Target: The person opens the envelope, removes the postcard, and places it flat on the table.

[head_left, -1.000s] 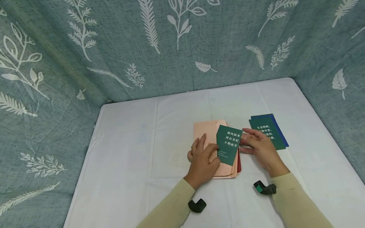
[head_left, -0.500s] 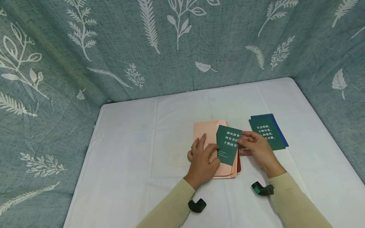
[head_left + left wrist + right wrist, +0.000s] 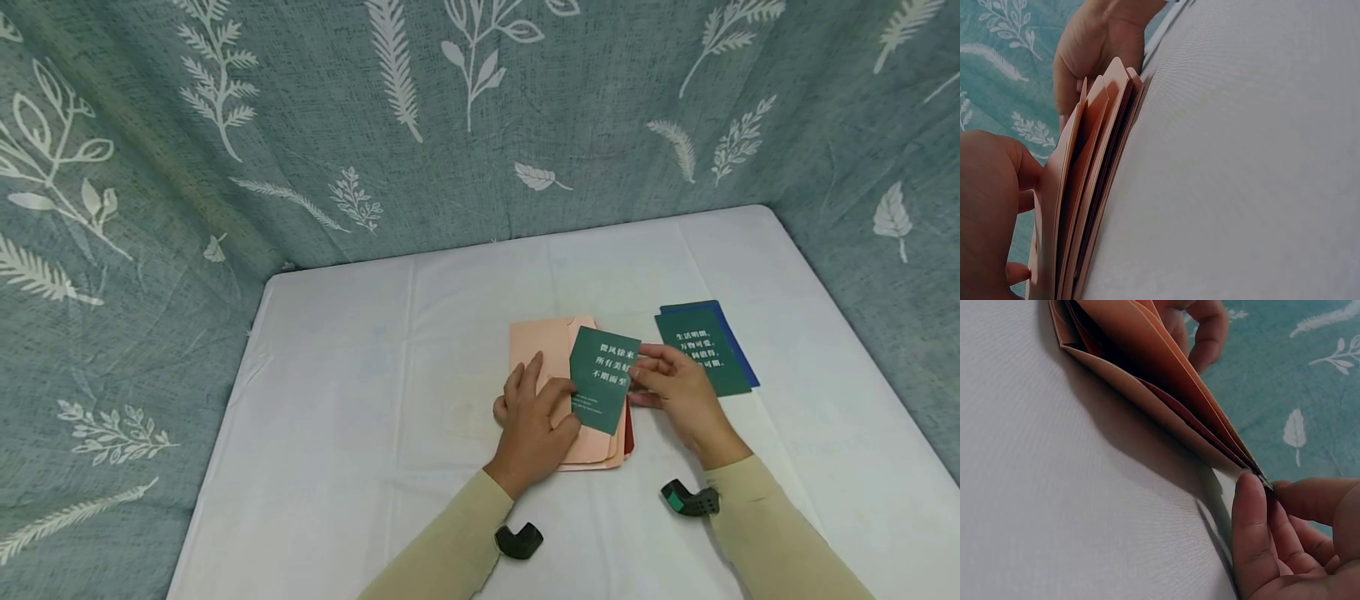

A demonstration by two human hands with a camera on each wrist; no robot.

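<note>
A green card [image 3: 603, 367] with white characters lies slanted over a stack of pale pink envelopes [image 3: 538, 335]. My right hand [image 3: 693, 408] pinches the card's right edge between thumb and fingers. Spread over the envelopes is my left hand [image 3: 534, 429], its fingertips on the top one and right at the card's left edge. From the side, the left wrist view shows the envelopes [image 3: 1054, 178] layered with gaps between them. A dark red piece [image 3: 629, 429] shows at the stack's right edge, and between the layers in the right wrist view.
Another green card [image 3: 693, 325] with white text lies right of the stack, over a blue card [image 3: 741, 358]; my right hand partly covers its text in the head view. White cloth [image 3: 337, 375] covers the table, with a leaf-patterned teal curtain [image 3: 450, 183] around it.
My right hand moved left and took the green card by its right edge. Card and hand then shifted slightly to the right and away. My left hand stayed in place.
</note>
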